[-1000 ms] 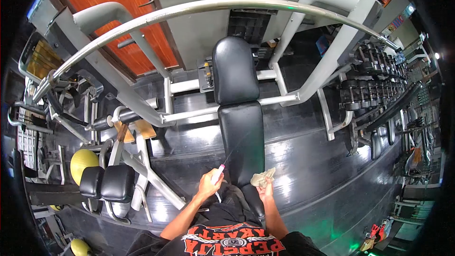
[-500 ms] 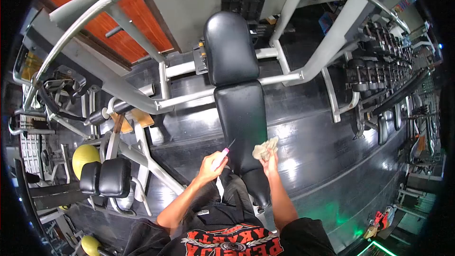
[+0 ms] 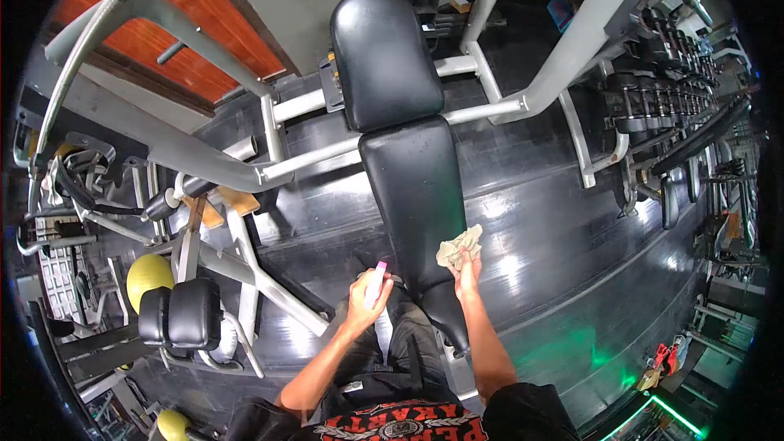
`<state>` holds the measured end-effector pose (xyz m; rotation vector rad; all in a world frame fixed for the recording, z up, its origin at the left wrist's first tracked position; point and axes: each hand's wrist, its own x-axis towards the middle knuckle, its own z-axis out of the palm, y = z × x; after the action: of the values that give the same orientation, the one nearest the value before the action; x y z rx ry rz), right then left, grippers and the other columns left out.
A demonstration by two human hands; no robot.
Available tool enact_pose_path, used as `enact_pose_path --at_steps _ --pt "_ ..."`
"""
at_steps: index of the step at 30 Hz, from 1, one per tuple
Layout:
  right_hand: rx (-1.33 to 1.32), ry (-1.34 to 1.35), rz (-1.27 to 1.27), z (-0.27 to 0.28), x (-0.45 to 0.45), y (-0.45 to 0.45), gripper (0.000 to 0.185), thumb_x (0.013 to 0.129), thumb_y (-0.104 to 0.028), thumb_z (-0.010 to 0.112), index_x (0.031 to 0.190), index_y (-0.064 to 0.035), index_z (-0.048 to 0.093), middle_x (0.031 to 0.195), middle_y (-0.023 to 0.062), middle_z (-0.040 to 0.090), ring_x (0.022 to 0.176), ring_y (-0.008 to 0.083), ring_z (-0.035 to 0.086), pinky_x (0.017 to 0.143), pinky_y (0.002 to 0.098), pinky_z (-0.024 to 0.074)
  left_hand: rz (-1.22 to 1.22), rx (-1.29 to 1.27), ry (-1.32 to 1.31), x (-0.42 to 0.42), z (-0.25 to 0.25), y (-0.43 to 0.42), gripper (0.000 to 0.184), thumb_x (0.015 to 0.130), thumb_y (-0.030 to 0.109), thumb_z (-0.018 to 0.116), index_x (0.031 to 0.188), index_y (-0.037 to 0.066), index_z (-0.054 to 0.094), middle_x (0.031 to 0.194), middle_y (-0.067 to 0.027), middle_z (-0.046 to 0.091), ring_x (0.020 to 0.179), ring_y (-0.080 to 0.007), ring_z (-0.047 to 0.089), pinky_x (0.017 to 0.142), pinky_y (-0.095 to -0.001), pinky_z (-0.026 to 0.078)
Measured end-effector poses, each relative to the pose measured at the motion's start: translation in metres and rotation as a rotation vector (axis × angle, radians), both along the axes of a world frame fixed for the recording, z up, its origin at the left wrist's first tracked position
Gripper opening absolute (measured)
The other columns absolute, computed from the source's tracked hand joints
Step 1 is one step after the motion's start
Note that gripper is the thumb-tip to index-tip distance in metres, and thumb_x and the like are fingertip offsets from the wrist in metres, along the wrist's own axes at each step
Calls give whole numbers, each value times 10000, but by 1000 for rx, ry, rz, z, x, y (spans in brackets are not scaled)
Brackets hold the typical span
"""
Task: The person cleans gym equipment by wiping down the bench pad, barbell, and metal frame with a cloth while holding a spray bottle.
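My left hand [image 3: 365, 302] is closed around a small white bottle [image 3: 375, 284] with a pink top, low in the middle of the head view. To its right, my right hand [image 3: 467, 276] grips a crumpled beige cloth [image 3: 460, 248] between its fingers. The cloth is over the right edge of the black padded bench seat [image 3: 415, 188]. Above the seat stands the bench's rounded black backrest [image 3: 384, 57]. Neither hand visibly touches the bench.
A grey metal frame [image 3: 563, 41] surrounds the bench. Dumbbells [image 3: 653, 102] sit on a rack at the right. A machine with black pads [image 3: 194, 314] and a yellow ball [image 3: 149, 279] are at the left. An orange-brown door [image 3: 188, 16] is at the upper left.
The view has shifted, and the bench appears higher up. My right hand and the cloth have moved up in the view. Both hands keep their holds; the thin dark tip by the bottle no longer shows.
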<state>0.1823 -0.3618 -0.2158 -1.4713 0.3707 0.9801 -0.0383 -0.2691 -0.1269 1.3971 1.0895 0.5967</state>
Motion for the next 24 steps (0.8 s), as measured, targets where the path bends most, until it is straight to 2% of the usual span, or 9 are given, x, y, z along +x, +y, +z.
enact_pose_path --at_steps 2,4,6,10,12,16,21,23,24 --pt "-67 -61 -12 -2 7 27 440 926 -215 580 1344 -164 455 1256 47 565 1163 215 560 887 397 492 27 -3 -12 -4 -7 -3 115 829 22 684 933 20 634 746 -50 590 617 -115 546 575 -277 439" --pt "-13 -413 77 -16 18 58 441 924 -158 598 1343 -102 474 1256 63 567 1195 233 536 942 351 461 34 8 -3 -5 -4 -2 105 835 16 678 930 17 631 750 -52 592 622 -114 552 576 -271 442" --pt "104 -577 179 -25 30 98 425 905 -119 621 1310 -49 512 1239 97 579 1193 244 535 977 325 436 -26 159 17 -6 -3 0 73 882 -23 602 949 -9 577 675 -11 576 560 -61 529 509 -221 435" --pt "115 -1317 519 44 17 213 336 872 -32 572 1206 -30 604 1239 164 579 1148 316 564 989 381 449 25 105 15 -16 -10 -2 91 876 -9 620 960 -11 585 677 -15 583 559 -67 538 515 -224 441" --pt "348 -1349 619 29 -2 266 324 831 -14 574 1146 -51 642 1247 144 574 1166 323 538 997 419 436 17 155 77 -15 3 3 95 874 2 631 959 -6 590 687 -15 585 571 -66 542 526 -225 449" --pt "-130 -1812 1354 -2 -27 312 205 796 -172 611 977 -156 707 1164 82 581 1178 230 498 1028 420 362 10 183 134 -27 -11 1 99 869 12 642 956 -4 596 711 -22 592 593 -66 549 549 -226 459" --pt "65 -1999 1207 -21 21 299 183 817 -201 581 946 -195 711 1126 71 591 1117 281 533 1027 432 396 4 180 143 -32 -13 5 99 859 1 644 947 -3 598 720 -25 593 615 -79 560 575 -238 469" --pt "-5 -1774 1134 -3 53 281 279 764 -63 606 1001 -174 702 1140 77 603 1131 302 532 985 399 452 8 176 147 -34 -11 5 98 857 -4 643 945 -2 599 719 -25 593 622 -84 565 585 -242 473" --pt "-10 -1800 1045 -6 70 276 362 736 4 599 1039 -164 700 1172 84 595 1113 308 542 997 414 446 30 102 140 -36 -11 3 101 834 -8 659 927 -5 620 755 -56 609 634 -115 579 591 -257 472"
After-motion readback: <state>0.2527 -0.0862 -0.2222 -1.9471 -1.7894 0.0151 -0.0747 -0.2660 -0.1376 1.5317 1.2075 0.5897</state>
